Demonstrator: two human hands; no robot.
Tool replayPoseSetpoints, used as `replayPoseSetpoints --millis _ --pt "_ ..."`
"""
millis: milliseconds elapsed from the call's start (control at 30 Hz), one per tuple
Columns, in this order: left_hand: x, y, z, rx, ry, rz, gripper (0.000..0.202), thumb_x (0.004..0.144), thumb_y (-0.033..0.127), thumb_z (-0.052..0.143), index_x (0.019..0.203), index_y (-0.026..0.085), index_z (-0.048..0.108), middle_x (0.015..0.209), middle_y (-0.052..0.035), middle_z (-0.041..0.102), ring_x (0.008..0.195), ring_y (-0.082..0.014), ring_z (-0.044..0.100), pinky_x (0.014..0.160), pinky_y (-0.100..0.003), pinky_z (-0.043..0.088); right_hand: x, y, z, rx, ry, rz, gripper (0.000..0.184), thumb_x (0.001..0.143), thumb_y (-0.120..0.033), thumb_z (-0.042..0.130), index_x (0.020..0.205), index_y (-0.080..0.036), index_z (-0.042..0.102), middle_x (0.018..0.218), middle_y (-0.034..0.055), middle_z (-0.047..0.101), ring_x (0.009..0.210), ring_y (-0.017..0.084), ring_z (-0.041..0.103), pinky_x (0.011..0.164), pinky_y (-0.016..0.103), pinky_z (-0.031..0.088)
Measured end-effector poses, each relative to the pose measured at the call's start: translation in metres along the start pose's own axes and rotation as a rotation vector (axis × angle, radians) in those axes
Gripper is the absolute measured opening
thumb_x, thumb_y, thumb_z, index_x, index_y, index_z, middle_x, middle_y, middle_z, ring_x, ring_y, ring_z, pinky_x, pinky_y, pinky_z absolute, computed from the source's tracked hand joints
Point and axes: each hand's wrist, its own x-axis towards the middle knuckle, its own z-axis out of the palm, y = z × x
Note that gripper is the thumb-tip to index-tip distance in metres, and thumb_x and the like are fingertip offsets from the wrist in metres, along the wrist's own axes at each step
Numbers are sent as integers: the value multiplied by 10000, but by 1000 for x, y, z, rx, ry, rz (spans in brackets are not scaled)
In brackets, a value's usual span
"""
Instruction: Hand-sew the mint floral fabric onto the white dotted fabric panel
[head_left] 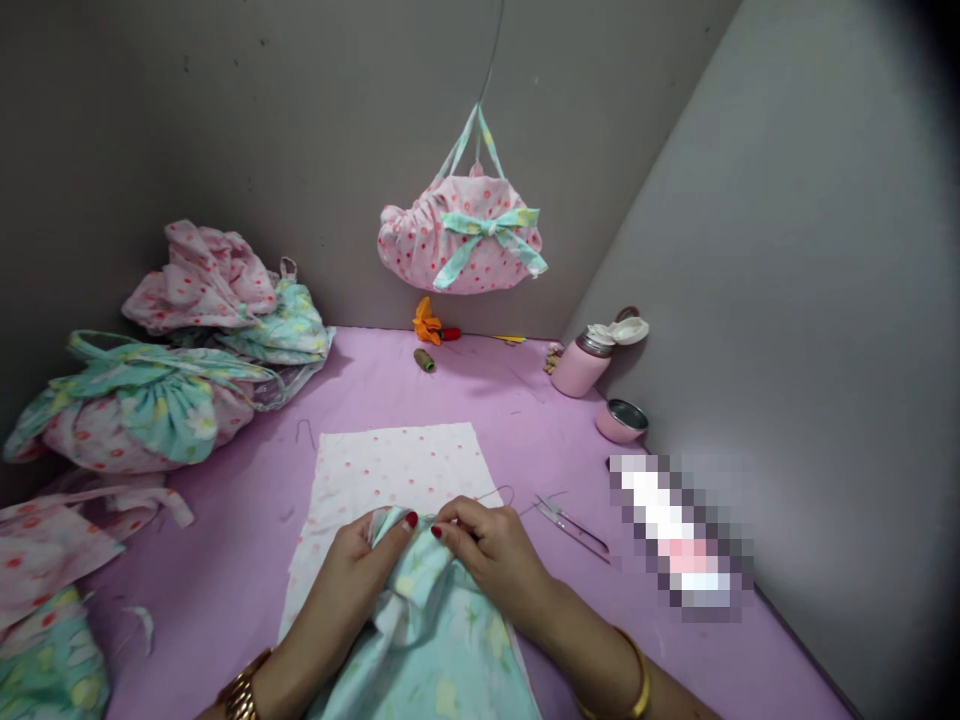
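Observation:
My left hand point(358, 565) is closed on the folded upper edge of a mint-green floral fabric point(442, 650), thumb on top. Close beside it, the fingertips of my right hand point(491, 550) pinch the same edge; whether a needle sits between them is hidden. A thin dark thread point(510, 492) loops out to the right from behind my right hand. The green cloth hangs down toward me over a white fabric piece with pink dots point(397, 465), which lies flat on the table. Right of my right hand lie small thread snips point(571, 527), their blades pointing toward the thread.
Sewn pink and green fabric bags point(157, 400) and loose cloth point(52, 560) are heaped at left. A dotted bag point(461, 235) hangs from a wire. A thread spool point(424, 360), open pink flask point(581, 365), its cup point(622, 420) and a blurred-out object point(679, 530) border the purple tabletop point(360, 385).

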Motion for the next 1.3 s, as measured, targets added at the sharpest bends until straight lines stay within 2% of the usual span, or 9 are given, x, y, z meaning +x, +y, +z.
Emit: replayPoseSetpoints --millis 833,900,1000,1067,1133,1300 --pt "0 -1 0 51 19 5 306 782 420 560 621 180 459 567 60 381 515 -92 341 459 -180 303 2 1 1 -32 -4 -5 133 850 -220 528 794 -192 646 611 -25 582 548 93 496 540 200 340" --pt "0 -1 -1 63 11 13 298 783 413 557 619 181 468 558 60 396 509 -94 352 459 -180 309 2 0 1 8 -5 32 113 831 -208 546 883 -199 646 542 -48 525 501 85 455 511 198 325" --pt "0 -1 -3 117 -6 57 270 791 397 545 629 182 524 552 49 463 512 -105 401 473 -186 336 3 -3 1 167 -74 145 244 825 -205 533 1056 -186 607 456 -85 415 417 74 375 440 182 298" --pt "0 -1 -4 208 -7 120 247 797 376 539 648 183 579 580 29 537 547 -123 458 505 -196 364 3 -5 1 267 -134 220 219 835 -214 495 996 -156 633 448 -80 405 395 69 369 401 172 282" --pt "1 0 -4 308 2 175 234 804 358 533 673 187 623 632 8 606 599 -146 513 543 -209 387 2 -6 1 276 -133 247 190 830 -215 486 856 -142 659 455 -67 407 398 65 374 388 169 261" --pt "-3 3 -3 473 18 293 173 821 274 522 795 206 679 715 -3 682 683 -173 594 623 -238 427 1 -6 0 177 -56 170 141 796 -200 534 758 -154 662 481 -61 417 445 66 348 419 173 240"
